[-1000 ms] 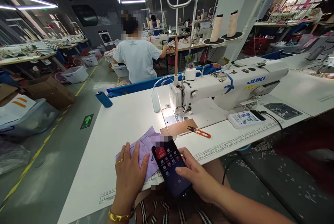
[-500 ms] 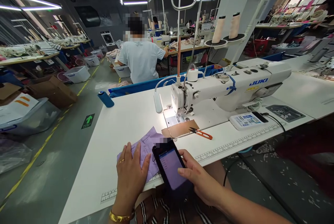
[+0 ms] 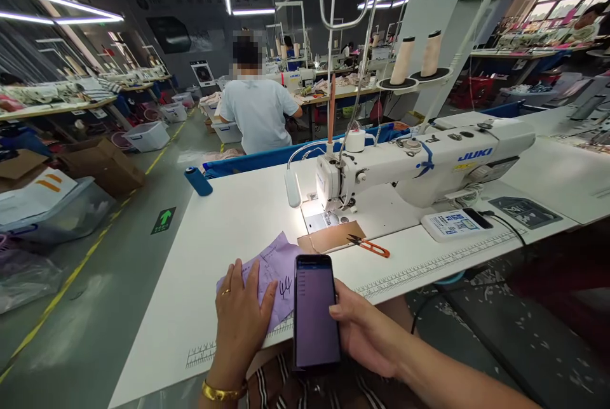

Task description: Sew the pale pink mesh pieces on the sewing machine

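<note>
My left hand (image 3: 241, 307) lies flat, fingers spread, on a creased purple paper slip (image 3: 272, 264) with "44" handwritten on it. A ring and a gold bracelet are on that hand and wrist. Gripped in my right hand (image 3: 365, 326) is a smartphone (image 3: 317, 314), held upright over the table's front edge, its lit screen facing me. Behind the phone, a brown flat piece (image 3: 331, 237) sits in front of the sewing machine's needle area. Orange-handled thread snips (image 3: 369, 246) rest partly on its right end.
The white JUKI sewing machine (image 3: 429, 161) stands across the white table (image 3: 238, 212). A blue thread cone (image 3: 198, 181) lies at the far left corner. A white device (image 3: 455, 225) with a cable is at right. Ahead sits a co-worker (image 3: 257, 107) in a light shirt.
The phone has turned from a tilted position to nearly upright, uncovering the handwritten "44" on the slip. My left hand stays on the paper. The view has shifted slightly.
</note>
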A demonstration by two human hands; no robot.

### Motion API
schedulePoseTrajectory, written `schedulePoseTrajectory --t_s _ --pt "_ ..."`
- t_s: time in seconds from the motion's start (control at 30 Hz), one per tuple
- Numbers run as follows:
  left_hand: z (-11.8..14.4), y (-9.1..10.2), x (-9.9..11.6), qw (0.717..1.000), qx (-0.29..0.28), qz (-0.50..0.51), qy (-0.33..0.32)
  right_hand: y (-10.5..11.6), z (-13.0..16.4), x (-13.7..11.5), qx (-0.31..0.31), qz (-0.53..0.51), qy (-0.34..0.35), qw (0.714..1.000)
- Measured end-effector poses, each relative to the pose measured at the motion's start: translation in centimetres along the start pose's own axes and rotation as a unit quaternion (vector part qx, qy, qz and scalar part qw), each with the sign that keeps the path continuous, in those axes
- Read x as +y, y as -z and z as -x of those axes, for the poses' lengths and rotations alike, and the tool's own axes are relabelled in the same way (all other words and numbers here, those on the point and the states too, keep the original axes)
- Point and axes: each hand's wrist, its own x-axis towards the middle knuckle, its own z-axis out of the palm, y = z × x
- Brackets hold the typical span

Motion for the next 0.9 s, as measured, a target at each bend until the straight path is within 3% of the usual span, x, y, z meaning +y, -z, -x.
schedulePoseTrajectory --t_s 0.1,0.17,0.4,0.57,0.73,0.9 --pt "-0.1 0.5 0.4 1.000 -0.015 0.000 0.006 -0.4 0.4 -0.4 -0.037 -0.022 -0.046 0.998" --pt "-0.1 0.8 0.6 1.000 -0.021 0.003 0.009 -0.6 0.5 -0.3 -0.030 -0.003 -0.036 0.999" --pt "0.2 0.1 0.0 1.000 0.003 0.014 0.008 -0.3 0.7 0.6 -0.014 0.135 -0.015 0.991" --pt "0.3 -0.7 -0.3 0.999 0.021 0.028 0.012 0.2 0.7 0.0 -0.055 0.207 -0.037 0.976" --pt "0.1 -0.5 -0.4 0.997 0.005 0.067 0.034 -0.7 0.6 -0.3 -0.040 0.130 0.021 0.990" --pt "0.2 1.6 -1.7 0.990 0.003 0.134 0.033 -1.3 -0.1 -0.4 0.023 0.078 0.032 0.996"
